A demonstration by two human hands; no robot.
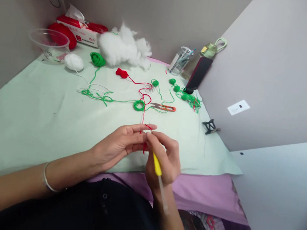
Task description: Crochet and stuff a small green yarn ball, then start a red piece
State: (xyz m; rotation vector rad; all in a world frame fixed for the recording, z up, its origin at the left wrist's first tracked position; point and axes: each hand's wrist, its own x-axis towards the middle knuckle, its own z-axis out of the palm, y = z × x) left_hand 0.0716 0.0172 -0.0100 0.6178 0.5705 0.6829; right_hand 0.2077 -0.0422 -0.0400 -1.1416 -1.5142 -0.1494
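Note:
My left hand (pixel 125 141) pinches a small piece of red yarn work (pixel 144 149) between thumb and fingers, with the red yarn (pixel 143 115) running over its raised index finger. In my right hand (pixel 165 157) is a crochet hook (pixel 157 164) with a yellow grip and a clear handle end, its metal tip at the red yarn beside my left fingertips. Both hands meet near the table's front edge. From there the yarn leads back to a small red bundle (pixel 122 73). Fingers hide most of the red piece.
Orange-handled snips (pixel 163 107) lie beyond the hands, beside a green yarn ring (pixel 139 105). Farther back are white stuffing (pixel 124 47), a green ball (pixel 97 59), a white ball (pixel 74 62), a plastic tub (pixel 49 44), a cup (pixel 180 61) and a phone (pixel 199 73).

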